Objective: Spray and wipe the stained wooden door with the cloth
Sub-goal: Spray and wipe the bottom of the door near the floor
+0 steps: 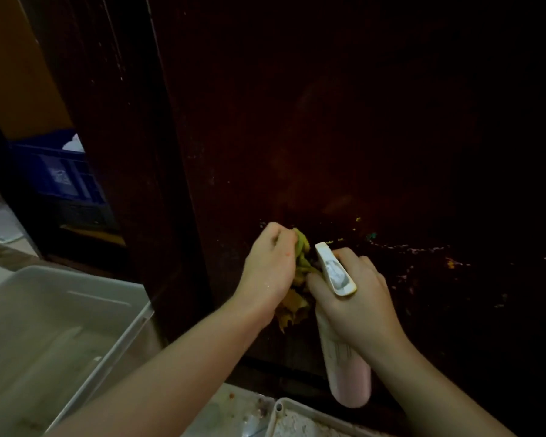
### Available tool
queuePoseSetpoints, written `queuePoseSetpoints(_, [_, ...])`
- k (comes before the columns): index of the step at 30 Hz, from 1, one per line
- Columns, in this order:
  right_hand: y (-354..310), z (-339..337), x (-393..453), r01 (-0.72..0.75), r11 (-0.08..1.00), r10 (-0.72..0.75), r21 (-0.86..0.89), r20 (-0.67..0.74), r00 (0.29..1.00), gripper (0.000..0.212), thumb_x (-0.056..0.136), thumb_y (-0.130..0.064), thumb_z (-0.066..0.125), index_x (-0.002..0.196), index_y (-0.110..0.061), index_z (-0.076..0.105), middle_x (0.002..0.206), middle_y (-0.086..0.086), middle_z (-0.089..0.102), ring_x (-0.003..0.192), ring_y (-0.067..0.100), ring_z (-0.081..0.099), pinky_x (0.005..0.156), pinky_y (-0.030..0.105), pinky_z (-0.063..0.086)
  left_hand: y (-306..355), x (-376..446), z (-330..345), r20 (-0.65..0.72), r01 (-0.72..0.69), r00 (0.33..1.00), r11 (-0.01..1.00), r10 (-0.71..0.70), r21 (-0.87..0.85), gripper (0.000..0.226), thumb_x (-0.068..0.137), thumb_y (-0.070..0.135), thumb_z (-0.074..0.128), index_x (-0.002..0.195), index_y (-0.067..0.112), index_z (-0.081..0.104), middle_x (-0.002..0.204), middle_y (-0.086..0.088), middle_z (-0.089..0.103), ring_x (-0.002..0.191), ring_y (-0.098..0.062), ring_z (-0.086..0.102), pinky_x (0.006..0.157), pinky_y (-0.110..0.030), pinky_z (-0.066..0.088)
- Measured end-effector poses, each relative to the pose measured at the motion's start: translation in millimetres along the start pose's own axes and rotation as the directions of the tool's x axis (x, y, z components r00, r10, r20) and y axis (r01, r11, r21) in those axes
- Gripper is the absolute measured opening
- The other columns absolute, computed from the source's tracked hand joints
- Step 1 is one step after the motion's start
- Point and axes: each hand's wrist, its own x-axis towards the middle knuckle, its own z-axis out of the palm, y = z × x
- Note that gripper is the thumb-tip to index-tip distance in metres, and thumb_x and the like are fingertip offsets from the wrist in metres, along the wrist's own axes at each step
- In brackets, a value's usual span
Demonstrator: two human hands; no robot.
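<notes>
Yellow-green cloth (pixel 300 266), soft and limp, is bunched in the left hand (pixel 270 266) against the dark wooden door (pixel 328 137); right hand (pixel 356 298) grasps the light spray bottle (pixel 344 351) at its neck, beside it

A crumpled yellow-green cloth (pixel 300 272) and tilted white spray bottle (pixel 341 326) sit against the dark, speckled wooden door (pixel 360 137).

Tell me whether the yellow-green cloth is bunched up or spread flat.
Bunched up. The yellow-green cloth is crumpled in the left hand, folds spilling below the fist against the dark wooden door.
</notes>
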Motion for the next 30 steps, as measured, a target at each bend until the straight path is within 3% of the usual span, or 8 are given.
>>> queuePoseSetpoints(4, [-1, 12, 3, 0.008, 0.996, -0.011, 0.084, 0.039, 0.999, 0.014, 0.084, -0.026, 0.068, 0.081, -0.029, 0.054, 0.076, -0.006, 0.059, 0.075, 0.014, 0.058, 0.067, 0.037, 0.049, -16, 16, -18, -0.132, 0.053, 0.989, 0.995, -0.063, -0.080, 0.019, 0.093, 0.023, 0.053, 0.087, 0.006, 0.054, 0.077, -0.004, 0.055, 0.069, -0.020, 0.055, 0.066, -0.041, 0.054])
queuePoseSetpoints(10, [5, 27, 9, 0.030, 0.997, -0.033, 0.071, 0.048, 0.998, 0.017, 0.083, -0.032, 0.069, 0.077, -0.029, 0.053, 0.072, -0.006, 0.060, 0.071, 0.014, 0.059, 0.066, 0.039, 0.050, -37, 34, -29, -0.279, 0.044, 0.958, 0.995, -0.068, -0.090, 0.023, 0.085, 0.016, 0.061, 0.067, 0.014, 0.046, 0.059, 0.003, 0.041, 0.059, -0.016, 0.043, 0.057, -0.034, 0.043])
queuePoseSetpoints(13, [5, 32, 11, 0.036, 0.996, -0.037, 0.079, 0.014, 0.999, 0.020, 0.077, -0.041, 0.062, 0.068, -0.031, 0.048, 0.065, -0.008, 0.055, 0.064, 0.014, 0.056, 0.061, 0.039, 0.049, -43, 38, -30, -0.303, 0.028, 0.952, 0.997, -0.047, -0.067, 0.028, 0.081, 0.015, 0.062, 0.060, 0.017, 0.044, 0.054, 0.005, 0.040, 0.055, -0.013, 0.041, 0.055, -0.034, 0.040])
queuePoseSetpoints(19, [1, 40, 15, 0.059, 0.995, -0.059, 0.082, -0.012, 0.998, 0.027, 0.076, -0.034, 0.058, 0.058, -0.031, 0.039, 0.056, -0.010, 0.046, 0.054, 0.013, 0.047, 0.054, 0.039, 0.044, -56, 36, -37, -0.299, 0.003, 0.954, 0.997, -0.025, -0.073, 0.028, 0.080, 0.006, 0.061, 0.058, 0.013, 0.045, 0.054, -0.001, 0.040, 0.055, -0.018, 0.041, 0.052, -0.034, 0.038])
queuePoseSetpoints(24, [1, 50, 10, 0.022, 0.990, -0.041, 0.138, 0.138, 0.990, 0.013, 0.078, -0.043, 0.059, 0.083, -0.031, 0.057, 0.079, -0.005, 0.062, 0.074, 0.014, 0.061, 0.069, 0.043, 0.053, -64, 35, -43, -0.300, 0.030, 0.951, 0.991, -0.069, -0.132, 0.036, 0.081, 0.011, 0.062, 0.054, 0.022, 0.041, 0.053, 0.005, 0.038, 0.055, -0.019, 0.040, 0.055, -0.037, 0.040])
queuePoseSetpoints(28, [3, 51, 9, 0.074, 0.987, -0.086, 0.140, 0.083, 0.993, 0.023, 0.074, -0.053, 0.058, 0.085, -0.033, 0.057, 0.080, -0.006, 0.062, 0.077, 0.013, 0.061, 0.069, 0.039, 0.052, -59, 33, -44, -0.282, 0.019, 0.955, 0.972, -0.087, -0.236, 0.019, 0.086, 0.032, 0.061, 0.077, 0.016, 0.054, 0.072, 0.001, 0.052, 0.071, -0.023, 0.055, 0.068, -0.042, 0.047])
queuePoseSetpoints(30, [4, 48, 10, 0.106, 0.987, -0.107, 0.123, 0.006, 0.994, 0.018, 0.076, -0.050, 0.061, 0.075, -0.035, 0.052, 0.071, -0.008, 0.057, 0.066, 0.013, 0.058, 0.060, 0.037, 0.049, -54, 31, -42, -0.225, 0.024, 0.970, 0.963, -0.087, -0.269, 0.046, 0.075, 0.046, 0.059, 0.099, 0.006, 0.056, 0.086, -0.010, 0.059, 0.080, -0.034, 0.062, 0.066, -0.045, 0.048])
